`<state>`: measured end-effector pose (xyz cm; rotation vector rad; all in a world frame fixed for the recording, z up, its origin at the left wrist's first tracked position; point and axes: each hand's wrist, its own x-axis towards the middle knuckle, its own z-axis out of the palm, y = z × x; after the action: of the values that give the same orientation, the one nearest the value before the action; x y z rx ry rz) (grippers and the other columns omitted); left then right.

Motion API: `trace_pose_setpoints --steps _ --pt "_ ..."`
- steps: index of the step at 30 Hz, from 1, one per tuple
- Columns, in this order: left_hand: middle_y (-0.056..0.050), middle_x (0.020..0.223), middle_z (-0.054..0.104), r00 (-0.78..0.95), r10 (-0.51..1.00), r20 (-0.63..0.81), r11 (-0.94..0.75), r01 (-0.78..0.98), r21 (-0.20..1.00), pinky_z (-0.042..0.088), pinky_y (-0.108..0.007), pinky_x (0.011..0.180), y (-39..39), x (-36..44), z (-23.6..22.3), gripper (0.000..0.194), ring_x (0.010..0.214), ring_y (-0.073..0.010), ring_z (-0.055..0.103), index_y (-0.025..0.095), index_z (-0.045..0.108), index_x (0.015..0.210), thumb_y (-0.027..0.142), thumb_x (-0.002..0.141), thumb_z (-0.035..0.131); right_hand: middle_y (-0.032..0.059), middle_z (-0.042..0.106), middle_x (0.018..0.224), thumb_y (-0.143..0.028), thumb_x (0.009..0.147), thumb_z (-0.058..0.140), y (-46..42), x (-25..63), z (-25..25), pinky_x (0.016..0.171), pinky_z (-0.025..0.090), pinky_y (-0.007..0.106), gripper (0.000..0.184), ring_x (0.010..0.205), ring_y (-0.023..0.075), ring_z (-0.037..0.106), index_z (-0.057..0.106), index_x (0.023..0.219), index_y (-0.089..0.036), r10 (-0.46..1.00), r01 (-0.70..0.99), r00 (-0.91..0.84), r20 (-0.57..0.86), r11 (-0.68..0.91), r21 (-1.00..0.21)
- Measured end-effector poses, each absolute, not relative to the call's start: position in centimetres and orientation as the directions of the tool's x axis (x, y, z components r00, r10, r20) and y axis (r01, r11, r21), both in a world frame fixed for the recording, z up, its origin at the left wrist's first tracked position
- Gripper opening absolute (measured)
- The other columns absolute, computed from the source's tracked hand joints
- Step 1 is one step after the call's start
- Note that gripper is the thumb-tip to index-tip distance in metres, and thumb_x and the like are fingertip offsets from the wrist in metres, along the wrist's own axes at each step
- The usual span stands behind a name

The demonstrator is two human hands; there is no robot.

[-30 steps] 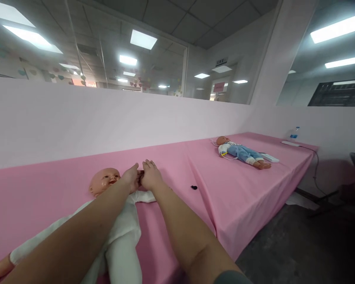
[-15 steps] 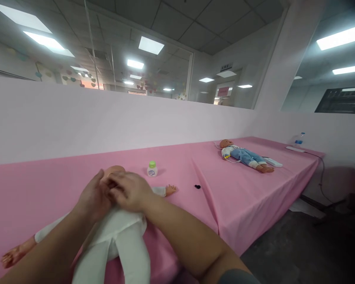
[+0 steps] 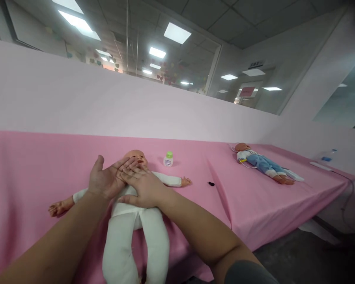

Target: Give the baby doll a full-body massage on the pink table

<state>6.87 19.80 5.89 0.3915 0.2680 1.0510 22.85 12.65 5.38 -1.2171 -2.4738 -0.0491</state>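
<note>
A baby doll with a white cloth body lies on its back on the pink-covered table, arms spread out. Over its chest, my left hand is palm up with the fingers stretched and the thumb apart. My right hand is palm down, its fingers extended and touching or overlapping the left fingers. Neither hand holds anything. The two hands hide the doll's neck and upper chest and part of its lower face. A small white bottle with a green cap stands upright beyond the doll's outstretched arm.
A second doll in blue trousers lies farther right, with thin tubing around it. A small black object rests near the cloth fold. At the far right are a power strip and a water bottle. A pale wall runs behind.
My hands have gone from curled together to flat and spread, the left palm now turned up. The doll's face has come into sight. The camera view has shifted left and tilted.
</note>
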Motion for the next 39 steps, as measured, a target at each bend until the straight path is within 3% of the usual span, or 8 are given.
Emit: trace_pose_setpoints --steps 4,11,17,25,29,34,39 --pt "-0.032 0.139 0.062 0.435 0.9 -0.011 0.391 -0.797 0.46 0.065 -0.048 0.089 20.3 5.6 5.5 0.091 0.122 -0.0387 0.069 0.001 0.043 0.155 0.074 0.101 0.035 0.0159 0.026 0.171 -0.07 0.1 0.05 11.0 21.8 6.1 0.134 0.006 0.047 0.091 0.163 0.0263 0.014 0.026 0.165 -0.011 0.703 0.698 -0.636 0.318 0.7 -0.152" --pt "-0.029 0.14 0.063 0.462 0.887 -0.022 0.391 -0.725 0.567 0.054 -0.045 0.109 18.3 6.9 6.0 0.094 0.135 -0.0345 0.06 0.003 0.05 0.151 0.077 0.099 0.027 0.0207 0.013 0.173 -0.078 0.093 0.053 9.8 21.0 6.2 0.133 0.002 0.052 0.11 0.163 0.0305 0.006 0.016 0.166 -0.005 0.689 0.658 -0.647 0.327 0.721 -0.218" --pt "-0.029 0.135 0.066 0.518 0.852 -0.072 0.477 -0.711 0.517 0.052 -0.057 0.109 16.5 8.4 6.2 0.086 0.129 -0.0398 0.063 0.005 0.054 0.147 0.074 0.099 0.037 0.0139 0.018 0.173 -0.071 0.098 0.052 10.9 21.7 5.1 0.131 0.0 0.062 0.096 0.163 0.0335 0.007 0.015 0.168 -0.017 0.765 0.749 -0.558 0.32 0.631 -0.202" --pt "-0.03 0.133 0.066 0.459 0.887 -0.051 0.415 -0.743 0.525 0.058 -0.046 0.101 18.1 6.9 5.6 0.083 0.124 -0.0363 0.067 0.001 0.054 0.143 0.071 0.1 0.04 0.0155 0.013 0.174 -0.075 0.093 0.057 11.1 22.5 5.0 0.132 0.01 0.059 0.105 0.163 0.0348 0.008 0.015 0.168 -0.014 0.782 0.728 -0.584 0.218 0.623 -0.284" --pt "-0.029 0.132 0.067 0.402 0.915 -0.041 0.364 -0.777 0.514 0.061 -0.038 0.097 19.2 5.9 5.3 0.082 0.126 -0.0324 0.066 0.001 0.052 0.144 0.07 0.1 0.043 0.0146 0.015 0.173 -0.068 0.101 0.049 10.3 22.2 5.3 0.132 0.009 0.059 0.093 0.162 0.0304 0.014 0.011 0.168 -0.016 0.732 0.674 -0.651 0.2 0.679 -0.29" --pt "-0.029 0.129 0.068 0.373 0.925 -0.066 0.354 -0.789 0.502 0.062 -0.038 0.094 18.8 6.3 5.6 0.083 0.125 -0.0333 0.067 -0.001 0.053 0.144 0.069 0.101 0.039 0.0155 0.017 0.173 -0.065 0.103 0.048 10.2 22.1 5.1 0.133 0.011 0.056 0.09 0.162 0.0295 0.016 0.011 0.168 -0.015 0.689 0.641 -0.684 0.242 0.725 -0.253" --pt "-0.025 0.13 0.069 0.404 0.91 -0.096 0.398 -0.782 0.479 0.059 -0.044 0.102 16.3 8.3 6.6 0.074 0.124 -0.0337 0.068 0.006 0.059 0.14 0.067 0.102 0.04 0.016 0.012 0.174 -0.069 0.099 0.052 11.0 22.5 4.7 0.133 0.006 0.057 0.099 0.163 0.0319 0.01 0.007 0.168 -0.014 0.67 0.645 -0.671 0.317 0.739 -0.195"
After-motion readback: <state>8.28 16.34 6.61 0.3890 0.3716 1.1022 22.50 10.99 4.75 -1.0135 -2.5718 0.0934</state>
